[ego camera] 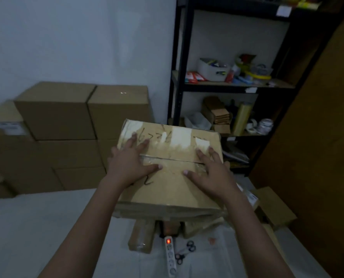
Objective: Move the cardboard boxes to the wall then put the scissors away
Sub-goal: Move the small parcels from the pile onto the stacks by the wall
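We found stacked boxes (66,127) against the wall (66,37) at left, a pale floor (26,227), and black shelving (237,87) at right. The left hand (130,163) and right hand (209,173) pressed flat, fingers spread, on the taped, scribbled cardboard box (173,189) at centre; scissors (185,251) lay on the floor below.

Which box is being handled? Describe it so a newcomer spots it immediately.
Find the black shelf unit on the right. In front of its lower shelves is a cardboard box with left hand and right hand flat on top. Unlike the plain stacked boxes beside it, it bears white patches and handwriting.
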The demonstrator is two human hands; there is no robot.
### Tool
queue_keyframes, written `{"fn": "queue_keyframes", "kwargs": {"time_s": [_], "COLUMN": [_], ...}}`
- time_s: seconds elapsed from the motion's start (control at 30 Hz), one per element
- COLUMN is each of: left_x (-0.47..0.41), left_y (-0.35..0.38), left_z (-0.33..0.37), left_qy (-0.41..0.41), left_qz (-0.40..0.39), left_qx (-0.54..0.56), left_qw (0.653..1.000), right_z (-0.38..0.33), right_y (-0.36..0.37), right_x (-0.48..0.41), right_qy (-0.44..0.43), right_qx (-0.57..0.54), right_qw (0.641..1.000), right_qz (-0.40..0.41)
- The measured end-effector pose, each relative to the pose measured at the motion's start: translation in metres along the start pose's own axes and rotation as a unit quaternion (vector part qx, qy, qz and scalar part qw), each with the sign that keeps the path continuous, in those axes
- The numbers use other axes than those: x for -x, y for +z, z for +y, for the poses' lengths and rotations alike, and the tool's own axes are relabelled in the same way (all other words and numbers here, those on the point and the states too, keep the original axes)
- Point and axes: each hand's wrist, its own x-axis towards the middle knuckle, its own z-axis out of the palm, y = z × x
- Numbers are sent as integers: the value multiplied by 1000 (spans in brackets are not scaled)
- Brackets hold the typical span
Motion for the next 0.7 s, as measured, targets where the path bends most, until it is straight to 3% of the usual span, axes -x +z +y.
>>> {"fn": "queue_keyframes", "kwargs": {"time_s": [0.37, 0.7], "left_x": [-19, -32], "left_y": [-85, -112], "left_z": [-140, -272], "left_qy": [-50, -145], "left_qz": [80, 100], "left_qx": [-2, 8], "left_qw": [996, 984], "right_z": [-155, -274], "right_y": [48, 120], "right_x": [-59, -119], "right_qy": [-91, -151], "right_qx": [-10, 8], "right_qw": [996, 985], "right_qz": [-1, -85]}}
